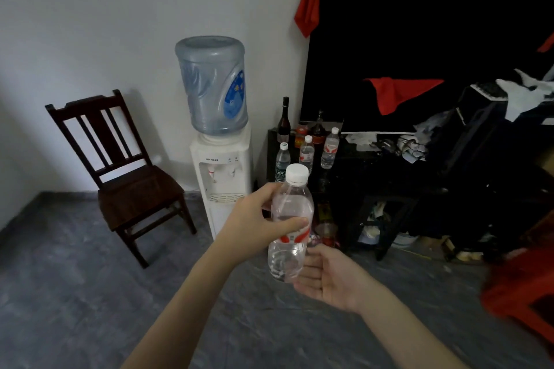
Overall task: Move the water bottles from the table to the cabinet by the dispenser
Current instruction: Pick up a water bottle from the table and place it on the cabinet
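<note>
Fingers and thumb of the left hand curl round the upper body of a clear water bottle, the thumb lying across its front just above the red and white label, so this grip is grasping the bottle. It is held upright in the air, white cap on top, in front of the dispenser and cabinet and well above the floor. The left forearm reaches in from the lower left and rises toward the middle of the view.

The right hand sits just beside the bottle's base, palm turned inward and fingers loosely curved; its fingertips look to touch the lower side of the bottle, though whether they bear on it I cannot tell. That grip is released, wrapped round nothing. The right forearm enters from the lower right.

On the dark cabinet stand three more small water bottles: one with a green label nearest the dispenser, one with a red label behind it, and a third further right. That makes four small bottles in all. A tall dark glass bottle stands at the cabinet's back corner.

One white water dispenser carries one big blue jug, and one wooden chair stands to its left against the wall.
</note>
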Demonstrator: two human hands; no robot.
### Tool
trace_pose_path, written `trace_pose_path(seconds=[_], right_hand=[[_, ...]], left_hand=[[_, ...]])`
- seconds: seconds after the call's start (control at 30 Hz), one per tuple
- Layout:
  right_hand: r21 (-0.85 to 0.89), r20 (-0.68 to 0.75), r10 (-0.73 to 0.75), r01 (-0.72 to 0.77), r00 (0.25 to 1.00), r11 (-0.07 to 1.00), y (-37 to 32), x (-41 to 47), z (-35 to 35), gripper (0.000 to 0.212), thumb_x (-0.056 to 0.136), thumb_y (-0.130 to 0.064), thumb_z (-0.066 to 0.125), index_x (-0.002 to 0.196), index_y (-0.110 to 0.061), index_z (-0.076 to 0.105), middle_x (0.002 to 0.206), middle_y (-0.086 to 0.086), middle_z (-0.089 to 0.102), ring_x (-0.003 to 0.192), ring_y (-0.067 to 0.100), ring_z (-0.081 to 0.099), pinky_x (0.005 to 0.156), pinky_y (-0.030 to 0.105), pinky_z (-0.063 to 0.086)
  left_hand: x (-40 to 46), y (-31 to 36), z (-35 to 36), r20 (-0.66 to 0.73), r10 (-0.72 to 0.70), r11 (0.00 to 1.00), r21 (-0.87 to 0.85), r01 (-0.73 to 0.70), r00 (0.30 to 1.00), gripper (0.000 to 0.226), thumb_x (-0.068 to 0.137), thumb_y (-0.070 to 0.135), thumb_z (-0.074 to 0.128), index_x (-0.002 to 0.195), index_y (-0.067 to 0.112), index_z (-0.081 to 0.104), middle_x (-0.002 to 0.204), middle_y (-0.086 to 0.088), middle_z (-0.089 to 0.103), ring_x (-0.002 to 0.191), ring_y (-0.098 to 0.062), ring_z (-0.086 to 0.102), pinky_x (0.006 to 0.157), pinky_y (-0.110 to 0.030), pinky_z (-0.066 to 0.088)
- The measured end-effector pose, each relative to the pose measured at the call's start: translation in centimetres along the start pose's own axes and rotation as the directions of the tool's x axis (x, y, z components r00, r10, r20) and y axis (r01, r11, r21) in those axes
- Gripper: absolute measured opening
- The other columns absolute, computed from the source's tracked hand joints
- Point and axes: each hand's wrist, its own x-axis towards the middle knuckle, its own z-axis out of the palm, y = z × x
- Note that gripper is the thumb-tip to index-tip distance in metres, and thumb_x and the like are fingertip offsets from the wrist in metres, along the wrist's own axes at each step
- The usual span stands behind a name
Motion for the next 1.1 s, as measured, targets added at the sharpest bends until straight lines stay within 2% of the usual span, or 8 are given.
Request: trace_pose_path(seconds=[0.3, 0.43, 0.6, 0.67, 0.8, 0.9, 0.97, 1.1], right_hand=[[0.056, 0.015, 0.028, -0.029, 0.999, 0.998, -7.1, 7.9, -0.9, 0.046, 0.095, -0.028, 0.055, 0.124, 0.007, 0.063, 0.12, 0.025, 0.069, 0.114, 0.035, 0.065, 0.079, 0.036, 0.059], [0.078, 0.031, 0.024, -0.026, 0.999, 0.997, -11.5, 11.7, -2.4, 0.044, 0.098, -0.028, 0.052, 0.121, 0.007, 0.065, 0.117, 0.024, 0.07, 0.116, 0.035, 0.064, 0.085, 0.038, 0.057], [0.109, 0.037, 0.027, -0.031, 0.999, 0.994, -19.1, 16.2, -4.6, 0.042, 0.098, -0.027, 0.052, 0.121, 0.006, 0.065, 0.115, 0.024, 0.071, 0.114, 0.034, 0.066, 0.087, 0.04, 0.056], [0.125, 0.048, 0.024, -0.03, 0.999, 0.992, -22.2, 17.8, -5.9, 0.042, 0.098, -0.027, 0.051, 0.121, 0.006, 0.064, 0.116, 0.024, 0.07, 0.111, 0.034, 0.066, 0.086, 0.04, 0.055], [0.157, 0.044, 0.007, -0.014, 0.999, 0.987, -27.2, 20.7, -8.4, 0.044, 0.097, -0.026, 0.05, 0.122, 0.007, 0.063, 0.117, 0.024, 0.07, 0.107, 0.033, 0.067, 0.084, 0.04, 0.055], [0.165, 0.045, 0.02, -0.027, 0.999, 0.986, -29.5, 22.5, -9.6, 0.044, 0.096, -0.027, 0.05, 0.122, 0.007, 0.063, 0.115, 0.024, 0.071, 0.101, 0.033, 0.07, 0.083, 0.04, 0.056], [0.152, 0.067, 0.022, -0.032, 0.997, 0.988, -30.8, 23.6, -10.1, 0.045, 0.097, -0.027, 0.05, 0.122, 0.007, 0.063, 0.116, 0.024, 0.07, 0.1, 0.033, 0.071, 0.084, 0.04, 0.056], [0.127, 0.057, -0.003, -0.005, 0.998, 0.992, -34.6, 26.5, -10.2, 0.045, 0.099, -0.029, 0.049, 0.123, 0.006, 0.063, 0.119, 0.024, 0.069, 0.112, 0.035, 0.066, 0.092, 0.041, 0.054]], left_hand=[[10.4, -4.1, -0.2, 0.003, -0.02, 1.0, 0.016, 0.02, 1.0, 0.064, 0.065, 0.061, 0.077, 0.12, 0.032, 0.065, 0.103, 0.016, 0.074, 0.098, 0.001, 0.069, 0.086, -0.023, 0.056], [16.3, -5.7, 0.5, 0.022, -0.04, 0.998, 0.054, 0.039, 0.999, 0.05, 0.075, 0.044, 0.084, 0.118, 0.032, 0.063, 0.102, 0.015, 0.073, 0.097, 0.001, 0.068, 0.08, -0.015, 0.053], [25.1, -5.9, 1.6, 0.02, -0.04, 0.995, 0.093, 0.038, 0.999, 0.047, 0.077, 0.038, 0.085, 0.117, 0.033, 0.061, 0.1, 0.021, 0.071, 0.096, 0.007, 0.066, 0.075, -0.006, 0.05], [28.7, -5.7, 2.1, 0.033, -0.029, 0.995, 0.096, 0.026, 0.999, 0.045, 0.076, 0.039, 0.085, 0.114, 0.036, 0.06, 0.098, 0.024, 0.07, 0.094, 0.007, 0.067, 0.075, -0.008, 0.052], [33.9, -6.2, 3.4, 0.039, -0.013, 0.998, 0.065, 0.011, 0.999, 0.06, 0.075, 0.044, 0.086, 0.127, 0.034, 0.058, 0.112, 0.018, 0.072, 0.105, -0.002, 0.069, 0.091, -0.029, 0.06], [36.6, -6.4, 4.2, 0.06, -0.005, 0.998, 0.067, 0.001, 0.998, 0.066, 0.072, 0.048, 0.085, 0.13, 0.034, 0.057, 0.114, 0.015, 0.072, 0.106, -0.004, 0.069, 0.091, -0.035, 0.061], [38.5, -6.5, 4.5, 0.055, 0.001, 0.997, 0.071, -0.005, 0.998, 0.065, 0.071, 0.049, 0.085, 0.128, 0.033, 0.058, 0.109, 0.014, 0.073, 0.101, -0.003, 0.07, 0.089, -0.034, 0.061], [42.7, -7.1, 4.0, 0.033, 0.016, 0.997, 0.069, -0.018, 0.999, 0.056, 0.076, 0.035, 0.088, 0.124, 0.029, 0.061, 0.104, 0.014, 0.073, 0.096, 0.001, 0.07, 0.082, -0.018, 0.057]])
